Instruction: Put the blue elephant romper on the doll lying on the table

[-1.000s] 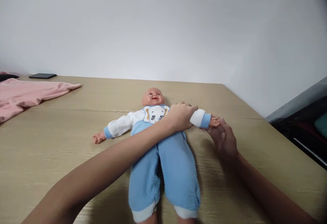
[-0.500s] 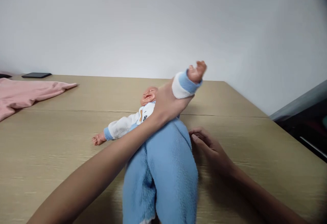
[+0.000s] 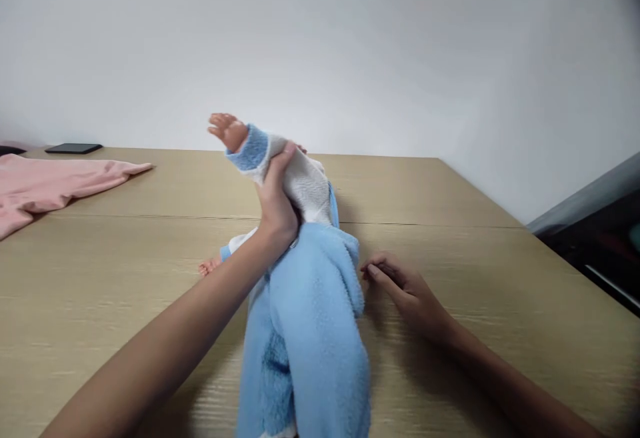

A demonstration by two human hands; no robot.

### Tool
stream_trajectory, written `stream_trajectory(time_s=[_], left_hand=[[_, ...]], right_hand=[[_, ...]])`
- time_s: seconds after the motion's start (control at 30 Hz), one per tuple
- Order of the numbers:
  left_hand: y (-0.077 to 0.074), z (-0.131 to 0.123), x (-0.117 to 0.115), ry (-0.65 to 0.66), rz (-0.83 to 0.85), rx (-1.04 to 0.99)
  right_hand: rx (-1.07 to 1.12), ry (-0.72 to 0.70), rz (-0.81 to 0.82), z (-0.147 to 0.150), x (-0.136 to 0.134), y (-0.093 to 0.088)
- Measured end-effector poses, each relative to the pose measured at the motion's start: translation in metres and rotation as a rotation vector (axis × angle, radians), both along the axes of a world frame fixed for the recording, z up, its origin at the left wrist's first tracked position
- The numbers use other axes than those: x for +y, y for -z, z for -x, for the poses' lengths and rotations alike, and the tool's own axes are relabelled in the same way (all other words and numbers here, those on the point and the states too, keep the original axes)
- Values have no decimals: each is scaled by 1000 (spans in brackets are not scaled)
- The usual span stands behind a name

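Observation:
A baby doll in a fluffy light-blue and white outfit (image 3: pixel 320 318) lies on the table, legs toward me, its upper body rolled onto its side. My left hand (image 3: pixel 280 201) is wrapped round the doll's white sleeve (image 3: pixel 305 185), holding that arm raised across its body. The blue cuff and the doll's hand (image 3: pixel 230 133) point up to the left. Its other hand (image 3: pixel 210 266) rests on the table, partly behind my left forearm. The face is hidden. My right hand (image 3: pixel 400 288) rests close beside the doll's right-hand side, fingers curled in toward the thumb, with nothing visible in them.
A pink cloth (image 3: pixel 65 185) is spread at the left of the wooden table (image 3: pixel 475 271). Behind it lies a flat dark object (image 3: pixel 74 149), like a phone. A pale wall (image 3: pixel 300 58) stands behind the table. Dark things (image 3: pixel 595 251) are beyond the right edge.
My left hand has swung the doll's raised arm from the right across to the left. The doll's torso has rolled with it, and its face has gone out of view. My right hand barely moved.

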State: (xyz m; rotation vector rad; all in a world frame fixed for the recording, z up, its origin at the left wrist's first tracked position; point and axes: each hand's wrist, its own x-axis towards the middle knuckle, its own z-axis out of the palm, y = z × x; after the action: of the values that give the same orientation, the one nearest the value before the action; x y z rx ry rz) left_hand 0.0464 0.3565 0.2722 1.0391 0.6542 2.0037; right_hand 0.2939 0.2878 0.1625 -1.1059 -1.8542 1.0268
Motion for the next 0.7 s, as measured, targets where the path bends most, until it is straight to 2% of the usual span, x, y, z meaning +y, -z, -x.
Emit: stream_trajectory(time_s=[0.13,0.3,0.4,0.5,0.7], left_hand=[[3,36,-13,66,-16,-54],[24,84,-22,116,96,-17],[39,107,-26,142,122,27],[50,126,-30,176,154,113],[56,142,-37,195,230,197]], right_hand=[[7,-4,-31,3,-2,0],[22,-21,-144,21,-10,-3],[45,-24,-224,45,-19,-8],[115,-42,-212,76,-25,-14],[228,-30,-222,124,-18,-23]])
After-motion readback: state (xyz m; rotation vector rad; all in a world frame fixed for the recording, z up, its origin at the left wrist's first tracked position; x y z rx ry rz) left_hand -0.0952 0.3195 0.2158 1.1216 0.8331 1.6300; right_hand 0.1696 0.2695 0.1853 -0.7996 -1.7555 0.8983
